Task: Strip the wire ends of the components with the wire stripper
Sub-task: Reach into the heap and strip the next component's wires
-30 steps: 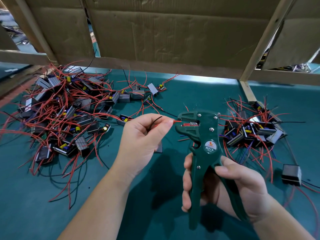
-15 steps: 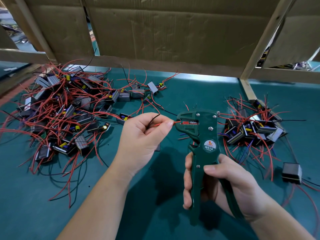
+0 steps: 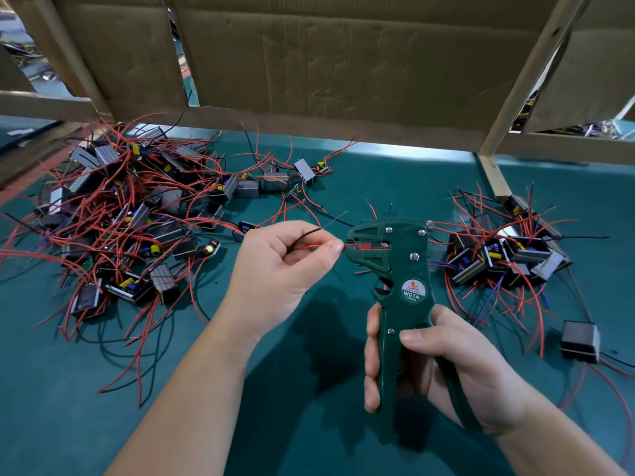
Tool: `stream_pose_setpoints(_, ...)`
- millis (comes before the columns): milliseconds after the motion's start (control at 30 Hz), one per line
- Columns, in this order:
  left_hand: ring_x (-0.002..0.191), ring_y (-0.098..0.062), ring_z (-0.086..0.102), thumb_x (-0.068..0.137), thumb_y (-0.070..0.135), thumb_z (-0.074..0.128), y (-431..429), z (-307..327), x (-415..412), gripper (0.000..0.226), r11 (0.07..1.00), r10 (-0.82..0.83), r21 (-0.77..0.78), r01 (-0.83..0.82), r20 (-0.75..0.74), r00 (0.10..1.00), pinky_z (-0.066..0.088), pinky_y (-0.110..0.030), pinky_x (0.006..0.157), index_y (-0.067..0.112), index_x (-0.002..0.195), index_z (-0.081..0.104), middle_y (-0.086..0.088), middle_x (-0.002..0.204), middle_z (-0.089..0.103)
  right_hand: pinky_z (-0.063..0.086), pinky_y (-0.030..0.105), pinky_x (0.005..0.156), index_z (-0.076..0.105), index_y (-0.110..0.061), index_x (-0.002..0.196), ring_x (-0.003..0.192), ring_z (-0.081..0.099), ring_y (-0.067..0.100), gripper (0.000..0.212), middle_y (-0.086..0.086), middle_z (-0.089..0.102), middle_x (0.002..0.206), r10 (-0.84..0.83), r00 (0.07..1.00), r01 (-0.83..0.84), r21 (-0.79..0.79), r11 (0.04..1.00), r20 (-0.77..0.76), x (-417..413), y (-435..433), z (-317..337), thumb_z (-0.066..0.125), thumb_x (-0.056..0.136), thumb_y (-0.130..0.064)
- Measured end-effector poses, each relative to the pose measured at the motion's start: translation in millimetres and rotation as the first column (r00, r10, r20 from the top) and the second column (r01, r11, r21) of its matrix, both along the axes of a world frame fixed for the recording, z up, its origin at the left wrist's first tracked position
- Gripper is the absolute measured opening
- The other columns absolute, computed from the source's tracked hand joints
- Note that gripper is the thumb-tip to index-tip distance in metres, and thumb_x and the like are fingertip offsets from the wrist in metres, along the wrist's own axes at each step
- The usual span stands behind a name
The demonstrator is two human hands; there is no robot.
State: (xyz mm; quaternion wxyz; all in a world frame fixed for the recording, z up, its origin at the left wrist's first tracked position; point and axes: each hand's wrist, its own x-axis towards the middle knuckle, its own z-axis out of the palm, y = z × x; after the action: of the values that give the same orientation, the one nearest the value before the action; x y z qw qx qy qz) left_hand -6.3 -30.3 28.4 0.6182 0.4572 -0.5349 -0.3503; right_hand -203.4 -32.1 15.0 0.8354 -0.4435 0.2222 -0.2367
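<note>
Two thin leads, a red wire and a black wire, sat pinched in the grip of the left hand just left of the green wire stripper, the red end reaching into its jaws. The right hand had its grip closed round the stripper's handles. Light, limp and easily kinked, the red wire seemed best held close to its tip.

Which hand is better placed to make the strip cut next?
Probably right. The right hand grips the wire stripper by its handles; the left hand only pinches the red wire fed into its head.
</note>
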Motion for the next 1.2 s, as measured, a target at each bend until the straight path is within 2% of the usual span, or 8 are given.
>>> stream_pose_setpoints(200,0.046,0.003,0.047,0.077,0.012,0.066,-1.3,-2.3,4.0,0.009,1.0,0.011,0.011,-0.011,0.054,0.998,0.038,-0.007,0.049,0.014,0.068,0.064,0.016,0.053,0.058,0.051,0.042,0.057,0.065,-0.011,0.085,0.055,0.061,0.035,0.024,0.022,0.059,0.069,-0.077,0.993,0.078,0.007,0.997,-0.092,6.3,6.0,1.7,0.07,0.067,-0.026)
stream_pose_setpoints(333,0.051,-0.006,0.038,0.077,0.03,0.07,-5.5,-13.7,15.8,0.015,0.993,0.108,0.014,-0.118,0.298,0.948,0.034,-0.019,0.05,0.018,0.068,0.066,-0.003,0.053,0.05,0.046,0.036,0.046,0.05,-0.004,0.076,0.037,0.047,0.026,0.034,0.019,0.047,0.058,-0.248,0.945,0.258,0.021,0.966,-0.212,16.6,10.4,1.2,0.073,0.067,-0.028)
stream_pose_setpoints(400,0.051,-0.004,0.037,0.081,0.028,0.065,-6.8,-18.8,15.8,0.011,0.993,0.11,-0.003,-0.121,0.428,0.897,0.035,-0.019,0.052,0.022,0.071,0.065,0.002,0.053,0.048,0.043,0.032,0.043,0.047,-0.006,0.073,0.033,0.04,0.023,0.038,0.016,0.042,0.054,-0.31,0.914,0.33,0.036,0.943,-0.26,18.9,8.0,1.5,0.076,0.063,-0.029)
stream_pose_setpoints(567,0.05,-0.004,0.039,0.081,0.022,0.062,-7.0,-22.0,15.3,0.01,0.993,0.111,-0.01,-0.121,0.488,0.866,0.036,-0.017,0.051,0.026,0.072,0.063,0.008,0.054,0.051,0.047,0.034,0.045,0.058,-0.011,0.071,0.039,0.045,0.025,0.033,0.013,0.047,0.058,-0.267,0.937,0.31,0.181,0.934,-0.224,15.5,3.0,1.3,0.066,0.061,-0.041)
stream_pose_setpoints(833,0.051,-0.008,0.033,0.081,0.023,0.062,-8.9,-15.4,33.0,0.01,0.98,0.19,-0.025,-0.197,0.409,0.892,0.031,-0.021,0.05,0.022,0.071,0.063,-0.019,0.058,0.049,0.055,0.046,0.059,0.057,-0.005,0.091,0.059,0.059,0.033,0.04,0.018,0.056,0.073,-0.309,0.944,0.329,0.224,0.917,-0.119,8.4,-6.7,-3.7,0.062,0.059,-0.029)
stream_pose_setpoints(1033,0.048,-0.006,0.031,0.081,0.02,0.062,-7.6,-19.8,27.2,0.009,0.988,0.146,-0.019,-0.154,0.445,0.883,0.029,-0.018,0.048,0.023,0.072,0.063,-0.006,0.051,0.042,0.054,0.056,0.07,0.068,0.001,0.105,0.072,0.062,0.041,0.063,0.023,0.063,0.105,-0.3,0.952,0.284,0.178,0.942,0.069,9.7,-4.7,-5.5,0.082,0.05,-0.027)
stream_pose_setpoints(1133,0.051,-0.016,0.036,0.084,0.022,0.059,-7.0,-17.1,20.9,0.01,0.986,0.161,-0.022,-0.167,0.426,0.89,0.032,-0.025,0.051,0.022,0.075,0.064,-0.008,0.054,0.049,0.053,0.056,0.07,0.065,0.004,0.114,0.073,0.062,0.043,0.081,0.026,0.061,0.1,-0.254,0.964,0.236,0.196,0.952,0.073,9.3,-4.2,-3.9,0.086,0.044,-0.029)
stream_pose_setpoints(1200,0.056,-0.017,0.043,0.086,0.022,0.052,-7.3,-11.5,11.6,0.014,0.986,0.154,0.011,-0.163,0.275,0.949,0.036,-0.025,0.055,0.02,0.078,0.064,0.003,0.055,0.054,0.053,0.057,0.071,0.063,0.003,0.118,0.074,0.061,0.044,0.084,0.029,0.058,0.089,-0.236,0.969,0.219,0.186,0.958,0.072,11.3,-2.5,-3.1,0.086,0.044,-0.029)
